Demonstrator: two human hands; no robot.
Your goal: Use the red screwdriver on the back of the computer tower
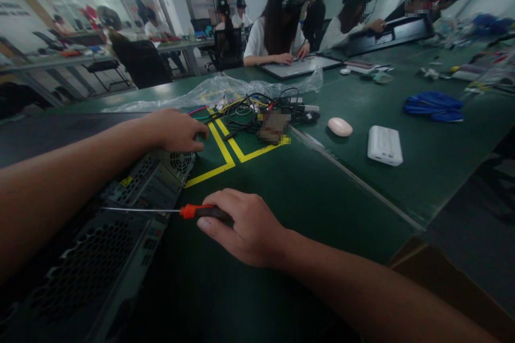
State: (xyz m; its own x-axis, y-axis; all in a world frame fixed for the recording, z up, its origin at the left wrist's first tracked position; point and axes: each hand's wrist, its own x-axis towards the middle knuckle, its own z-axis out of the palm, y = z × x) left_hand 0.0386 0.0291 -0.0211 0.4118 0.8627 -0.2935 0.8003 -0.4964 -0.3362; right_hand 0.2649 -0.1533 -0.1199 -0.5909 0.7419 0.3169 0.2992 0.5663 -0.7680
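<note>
While the right hand [249,228] gripped a screwdriver with an orange-and-black handle and thin steel shaft [177,210], the left hand [175,129] lay on a grey metal computer case [132,209].

Held level, the screwdriver pointed left, its tip meeting the perforated rear panel of the case, which lay on its side at the near left of the dark green work table [322,198]. The right hand's fingers were curled around the handle; the left hand rested palm-down and loosely bent on the case's top far corner, just above a round fan grille [182,160], clasping nothing. Yellow tape lines [225,153] marked the table just beyond the case, next to a tangle of black cables [249,112] and crumpled clear plastic wrap [225,88]. Farther right lay a pale pink oval mouse [340,126], a white rectangular box [384,145] and blue cloth [433,105]. Other people sat working at the far end.
</note>
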